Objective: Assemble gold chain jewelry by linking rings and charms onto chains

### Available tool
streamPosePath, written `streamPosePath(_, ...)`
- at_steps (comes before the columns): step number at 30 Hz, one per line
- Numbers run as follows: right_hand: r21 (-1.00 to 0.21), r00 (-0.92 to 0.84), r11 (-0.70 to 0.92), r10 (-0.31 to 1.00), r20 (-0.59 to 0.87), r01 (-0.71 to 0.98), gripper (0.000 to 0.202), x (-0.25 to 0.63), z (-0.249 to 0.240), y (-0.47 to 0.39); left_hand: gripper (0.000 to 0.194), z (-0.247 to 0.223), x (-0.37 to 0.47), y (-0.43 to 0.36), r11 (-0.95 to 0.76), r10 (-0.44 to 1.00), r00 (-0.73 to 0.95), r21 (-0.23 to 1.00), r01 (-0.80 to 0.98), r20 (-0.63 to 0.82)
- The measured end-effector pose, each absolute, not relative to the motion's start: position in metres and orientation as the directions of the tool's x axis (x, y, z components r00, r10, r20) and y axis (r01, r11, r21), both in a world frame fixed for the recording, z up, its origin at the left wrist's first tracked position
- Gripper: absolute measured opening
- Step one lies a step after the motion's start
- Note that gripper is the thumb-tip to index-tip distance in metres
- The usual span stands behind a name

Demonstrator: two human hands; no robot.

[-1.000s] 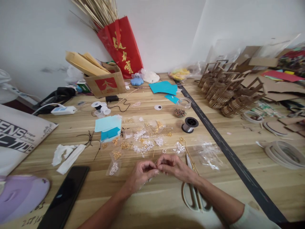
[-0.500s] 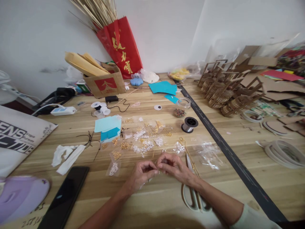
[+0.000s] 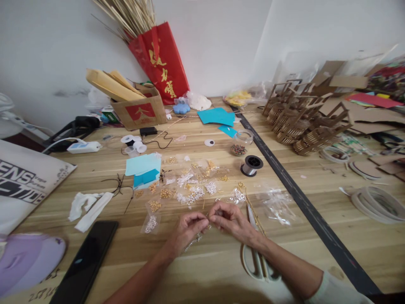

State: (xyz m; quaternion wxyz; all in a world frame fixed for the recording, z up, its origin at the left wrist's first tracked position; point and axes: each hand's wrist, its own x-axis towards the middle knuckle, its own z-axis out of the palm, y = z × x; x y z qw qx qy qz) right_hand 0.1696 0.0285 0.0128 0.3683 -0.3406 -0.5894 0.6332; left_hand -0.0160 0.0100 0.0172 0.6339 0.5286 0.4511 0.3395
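Observation:
My left hand (image 3: 190,228) is closed in a pinch on a thin beaded chain (image 3: 198,237), whose silvery end hangs below the fingers. Fingertip to fingertip with it, my right hand (image 3: 229,219) also pinches; what lies between its fingers is too small to make out. Just beyond the hands are small bags and piles of silver beads (image 3: 191,194) and gold findings (image 3: 165,193). Under my right wrist lie white-handled scissors (image 3: 257,261), beside a gold chain (image 3: 257,217). A spool of wire (image 3: 252,165) stands farther back.
A black phone (image 3: 85,261) and a purple cap (image 3: 28,261) lie at the left. Clear plastic bags (image 3: 278,202) are right of the hands, near a dark strip (image 3: 297,219) crossing the table. Woven bamboo lanterns (image 3: 303,118) and tape rolls (image 3: 379,202) sit at the right.
My fingertips have drawn slightly apart, and more of the beaded chain shows beneath my left hand. Everything else on the table stays in place.

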Motion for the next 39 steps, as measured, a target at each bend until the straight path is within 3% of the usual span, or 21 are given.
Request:
streamPosePath(14,-0.999,-0.497,0.041,0.866,0.053,-0.036,0.028,0.168,0.020,0.026,0.022,0.009,-0.013,0.011,0.204,0.922,0.337,0.979,0.006,-0.194)
streamPosePath(27,-0.998,-0.463,-0.052,0.886,-0.027,-0.040,0.028,0.167,0.016,0.027,0.026,0.011,-0.013,0.009,0.268,0.892,0.372,0.963,0.018,-0.255)
streamPosePath(34,-0.995,-0.476,-0.099,0.876,-0.083,-0.008,0.031,0.174,0.014,0.035,0.023,0.015,-0.015,0.011,0.269,0.924,0.275,0.963,0.022,-0.265)
streamPosePath(39,-0.994,-0.557,-0.006,0.828,-0.064,0.105,0.016,0.176,0.016,0.035,0.020,0.020,-0.016,0.012,0.276,0.927,0.253,0.960,0.040,-0.277)
